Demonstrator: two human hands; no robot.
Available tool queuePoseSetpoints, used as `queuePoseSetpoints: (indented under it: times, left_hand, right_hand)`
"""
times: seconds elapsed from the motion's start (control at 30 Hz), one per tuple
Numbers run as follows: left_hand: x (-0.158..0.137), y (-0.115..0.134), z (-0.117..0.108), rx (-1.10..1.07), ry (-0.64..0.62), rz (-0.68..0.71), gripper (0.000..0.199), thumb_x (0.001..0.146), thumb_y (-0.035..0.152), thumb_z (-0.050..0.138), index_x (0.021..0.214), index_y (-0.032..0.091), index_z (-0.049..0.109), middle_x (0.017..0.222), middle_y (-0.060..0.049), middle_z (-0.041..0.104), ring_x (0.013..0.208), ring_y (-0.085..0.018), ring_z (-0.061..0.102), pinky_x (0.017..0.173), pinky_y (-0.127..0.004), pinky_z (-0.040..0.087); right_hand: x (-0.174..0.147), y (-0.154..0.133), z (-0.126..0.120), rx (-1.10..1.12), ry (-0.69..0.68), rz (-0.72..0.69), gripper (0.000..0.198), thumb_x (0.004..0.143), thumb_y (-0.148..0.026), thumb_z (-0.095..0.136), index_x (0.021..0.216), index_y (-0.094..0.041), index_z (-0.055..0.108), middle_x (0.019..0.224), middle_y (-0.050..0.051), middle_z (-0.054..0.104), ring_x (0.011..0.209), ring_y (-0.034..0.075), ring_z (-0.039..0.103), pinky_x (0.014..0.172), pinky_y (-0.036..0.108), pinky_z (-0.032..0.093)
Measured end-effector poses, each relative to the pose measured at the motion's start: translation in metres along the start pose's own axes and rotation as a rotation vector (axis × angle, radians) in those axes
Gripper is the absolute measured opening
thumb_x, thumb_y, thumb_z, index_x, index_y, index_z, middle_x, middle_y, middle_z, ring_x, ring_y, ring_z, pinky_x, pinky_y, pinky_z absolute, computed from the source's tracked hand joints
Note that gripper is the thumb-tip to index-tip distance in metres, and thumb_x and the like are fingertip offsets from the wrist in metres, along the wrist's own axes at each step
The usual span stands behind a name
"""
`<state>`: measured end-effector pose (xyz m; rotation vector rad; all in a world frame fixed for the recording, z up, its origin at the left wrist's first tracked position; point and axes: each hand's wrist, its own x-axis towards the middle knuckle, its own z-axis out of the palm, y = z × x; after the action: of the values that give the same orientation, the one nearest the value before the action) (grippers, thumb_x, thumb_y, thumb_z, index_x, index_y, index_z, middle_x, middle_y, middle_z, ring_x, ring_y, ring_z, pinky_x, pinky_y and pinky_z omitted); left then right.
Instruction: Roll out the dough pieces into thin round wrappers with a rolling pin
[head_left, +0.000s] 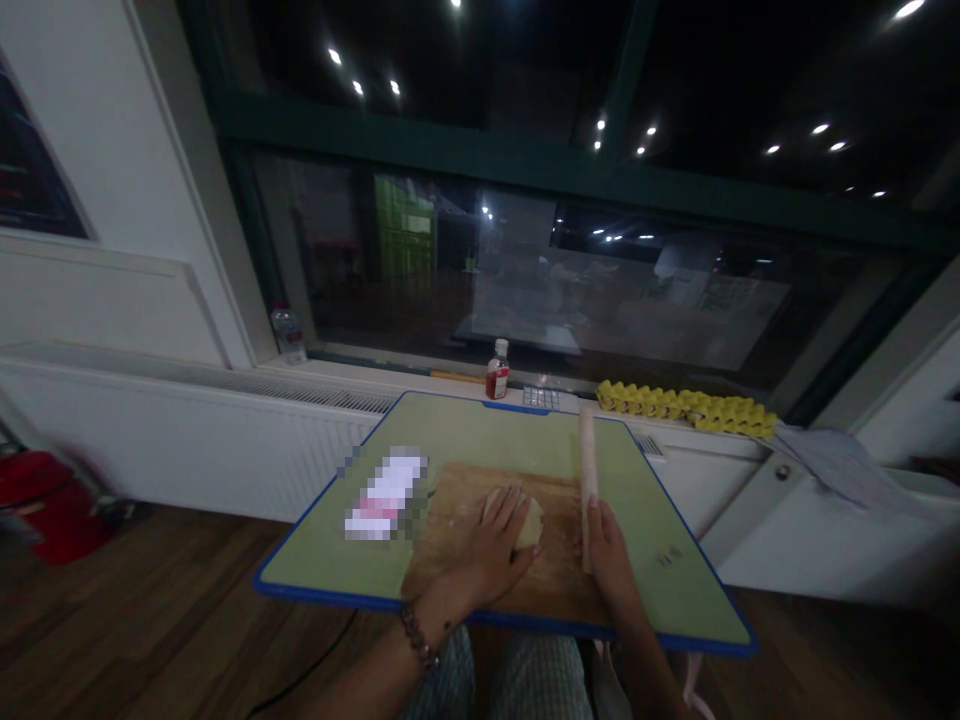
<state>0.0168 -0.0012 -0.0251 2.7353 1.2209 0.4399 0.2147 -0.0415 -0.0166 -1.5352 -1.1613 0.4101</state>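
Note:
My left hand [501, 540] lies flat over a round of pale dough [529, 527], fingers stretched out, covering much of it. Beneath the dough is a wooden cutting board [454, 500]. On the board's right side, my right hand [606, 548] is wrapped round the lower part of a wooden rolling pin [588, 450]. The pin points away from me, its far end reaching past the board toward the table's back edge. A beaded bracelet [417, 635] circles my left wrist.
The board rests on a small green table [675, 520] with a blue rim. A blurred-out phone-like object [386, 495] lies at its left. On the windowsill stand a red-labelled bottle [497, 370], yellow egg trays [686, 405] and a clear bottle [287, 335]. A red bucket [56, 505] is far left.

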Motion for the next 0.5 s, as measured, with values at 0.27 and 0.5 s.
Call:
queuePoseSetpoints:
  times: [0.27,0.5]
  left_hand:
    - [0.007,-0.011,-0.031,0.081,-0.038,0.14,0.052,0.095,0.049,0.055,0.139,0.022,0.051,0.146,-0.011,0.052,0.135,-0.029,0.047,0.108,-0.044,0.041]
    - [0.018,-0.004,-0.025,0.231,-0.122,0.213,0.048,0.095,0.033,0.053,0.136,0.008,0.051,0.134,-0.026,0.056,0.12,-0.041,0.057,0.085,-0.051,0.054]
  right_hand:
    - [-0.003,0.0,-0.001,0.071,-0.05,0.074,0.058,0.088,-0.075,0.034,0.089,-0.021,0.057,0.067,0.001,0.059,0.059,0.019,0.055,0.057,0.031,0.045]
    - [-0.003,0.001,0.0,0.104,-0.079,0.113,0.054,0.089,-0.072,0.034,0.094,-0.022,0.054,0.061,-0.004,0.051,0.054,0.018,0.052,0.052,0.03,0.043]
